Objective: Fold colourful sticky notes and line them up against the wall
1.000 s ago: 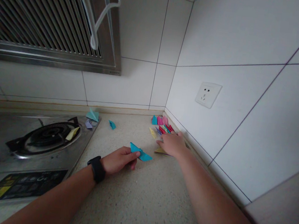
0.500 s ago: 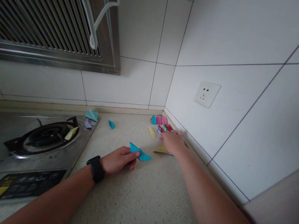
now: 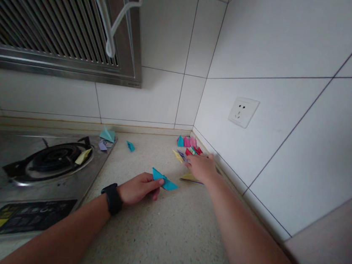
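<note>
In my left hand (image 3: 141,187), pinched between thumb and fingers, is a blue folded paper piece (image 3: 164,180) with pointed ends. A dark watch is on that wrist. Farther back, my right hand (image 3: 202,166) has its fingers closed at a small purple folded paper piece (image 3: 182,155), just beside a yellow folded paper (image 3: 177,156). Its fingertips are partly hidden. Red folded pieces (image 3: 198,151) lie just beyond the knuckles. Under the right wrist rests a larger yellow folded paper (image 3: 190,177), partly covered.
Blue (image 3: 180,141) and pink folded papers (image 3: 189,142) line the back corner. A small blue piece (image 3: 130,146) lies left of them. The gas stove (image 3: 48,166) carries a yellow paper (image 3: 83,156); light-blue paper (image 3: 108,135) sits at its corner. A range hood (image 3: 59,68) hangs above.
My right hand has moved slightly left, and the purple piece has shifted left with it toward the small yellow paper. My left hand keeps its hold on the blue piece.
</note>
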`<state>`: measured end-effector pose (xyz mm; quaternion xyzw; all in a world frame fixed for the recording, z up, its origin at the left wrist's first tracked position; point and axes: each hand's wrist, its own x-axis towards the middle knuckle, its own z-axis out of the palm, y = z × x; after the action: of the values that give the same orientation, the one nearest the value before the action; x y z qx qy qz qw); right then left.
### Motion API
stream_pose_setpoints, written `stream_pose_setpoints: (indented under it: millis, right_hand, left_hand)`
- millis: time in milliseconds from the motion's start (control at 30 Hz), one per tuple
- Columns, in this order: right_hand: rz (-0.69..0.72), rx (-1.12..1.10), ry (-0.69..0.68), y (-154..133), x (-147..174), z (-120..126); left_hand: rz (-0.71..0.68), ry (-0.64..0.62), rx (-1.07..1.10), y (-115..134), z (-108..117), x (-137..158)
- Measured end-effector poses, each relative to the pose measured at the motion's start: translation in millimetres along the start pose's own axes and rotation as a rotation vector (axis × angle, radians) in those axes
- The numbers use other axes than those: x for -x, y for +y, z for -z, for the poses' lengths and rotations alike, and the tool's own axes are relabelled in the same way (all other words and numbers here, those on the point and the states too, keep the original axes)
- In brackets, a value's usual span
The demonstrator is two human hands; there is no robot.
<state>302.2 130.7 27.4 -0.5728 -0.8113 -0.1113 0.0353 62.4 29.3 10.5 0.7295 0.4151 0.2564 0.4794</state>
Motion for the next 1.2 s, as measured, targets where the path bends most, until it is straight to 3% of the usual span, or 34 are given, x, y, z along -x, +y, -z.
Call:
stream_pose_setpoints:
  millis: [267, 533, 967, 1200]
  right_hand:
    - [0.041, -0.012, -0.097, -6, 1, 2]
    - [-0.007, 0.02, -0.009, -3, -3, 0]
    - [-0.123, 0.05, -0.065, 4, -6, -2]
    - [-0.094, 0.045, -0.005, -1, -1, 1]
  left_hand:
    - [0.0, 0.017, -0.008, 1, 0, 1]
    - [0.004, 0.004, 0.008, 2, -1, 1]
    - [-0.019, 0.016, -0.012, -2, 0, 0]
    - [-0.005, 0.02, -0.035, 0, -1, 0]
